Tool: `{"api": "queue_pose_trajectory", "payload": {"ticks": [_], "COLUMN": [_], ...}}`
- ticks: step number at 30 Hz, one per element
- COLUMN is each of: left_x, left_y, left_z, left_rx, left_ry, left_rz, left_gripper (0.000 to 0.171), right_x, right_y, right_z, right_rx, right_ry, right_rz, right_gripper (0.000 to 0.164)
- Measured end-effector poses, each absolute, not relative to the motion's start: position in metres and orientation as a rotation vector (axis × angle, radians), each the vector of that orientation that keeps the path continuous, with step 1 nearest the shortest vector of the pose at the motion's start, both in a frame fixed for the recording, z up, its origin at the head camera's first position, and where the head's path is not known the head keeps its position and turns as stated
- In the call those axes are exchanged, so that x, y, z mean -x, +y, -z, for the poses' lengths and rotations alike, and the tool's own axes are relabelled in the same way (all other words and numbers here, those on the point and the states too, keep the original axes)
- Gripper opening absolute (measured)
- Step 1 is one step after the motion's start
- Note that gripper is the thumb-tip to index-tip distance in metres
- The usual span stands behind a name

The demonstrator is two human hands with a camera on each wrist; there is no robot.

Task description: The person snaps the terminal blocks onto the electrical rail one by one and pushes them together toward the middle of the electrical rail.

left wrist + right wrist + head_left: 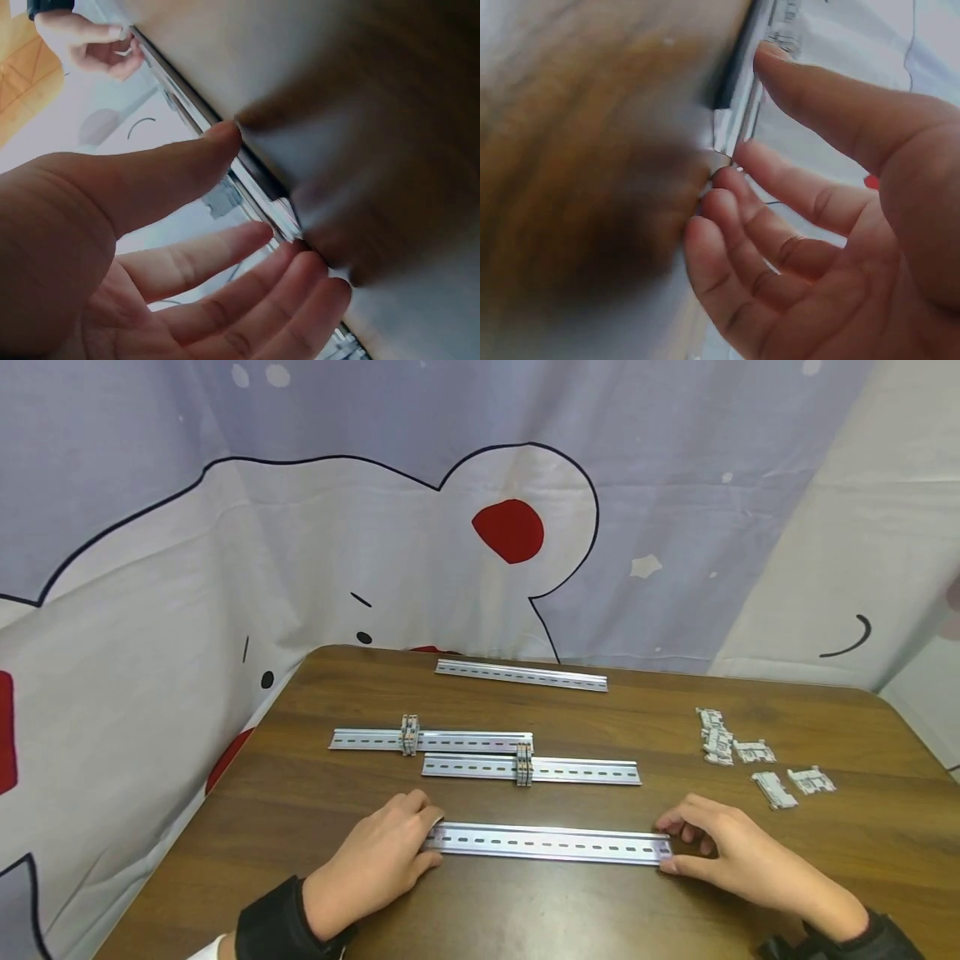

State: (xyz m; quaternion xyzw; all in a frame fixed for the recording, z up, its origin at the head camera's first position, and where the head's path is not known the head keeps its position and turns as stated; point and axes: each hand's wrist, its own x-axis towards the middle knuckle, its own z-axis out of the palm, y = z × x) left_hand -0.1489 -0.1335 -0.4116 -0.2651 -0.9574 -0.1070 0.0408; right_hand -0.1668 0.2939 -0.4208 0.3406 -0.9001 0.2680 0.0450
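Note:
A slotted silver DIN rail (551,843) lies crosswise on the table in front of me. My left hand (378,852) holds its left end between thumb and fingers, covering the tip. At the other end, my right hand (731,856) pinches the rail, thumb on the near edge and fingers at the far edge. The left wrist view shows the left thumb (225,139) against the rail (259,172). In the right wrist view the right thumb (772,60) touches the rail (739,79), with the other fingers bent near its end.
Beyond lie two overlapping rails (465,741) (585,772), each carrying a small cluster of terminal blocks (409,735) (524,765). A bare rail (521,675) sits at the table's back edge. Several loose whitish pieces (718,746) are scattered at the right. A printed curtain (300,543) hangs behind.

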Motion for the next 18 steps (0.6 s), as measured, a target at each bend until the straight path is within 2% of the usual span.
{"api": "queue_pose_trajectory", "payload": {"ticks": [7,11,18], "left_x": [0.133,0.125,0.118], "left_y": [-0.130,-0.130,-0.131], "left_z": [0.406,0.405,0.408], "left_rx": [0.866,0.986,1.215], "left_ry": [-2.978,-3.053,-3.094], "left_rz": [0.348,0.325,0.260], "left_gripper": [0.070,0.085,0.091], "right_x": [0.177,0.182,0.185], "right_y": [0.315,0.336,0.367], "right_z": [0.408,0.401,0.407], "right_rx": [-0.562,-0.341,-0.197], "right_ry": [-2.761,-2.782,-2.815], "right_rz": [-0.577,-0.400,-0.277], "right_gripper": [0.026,0.031,0.032]}}
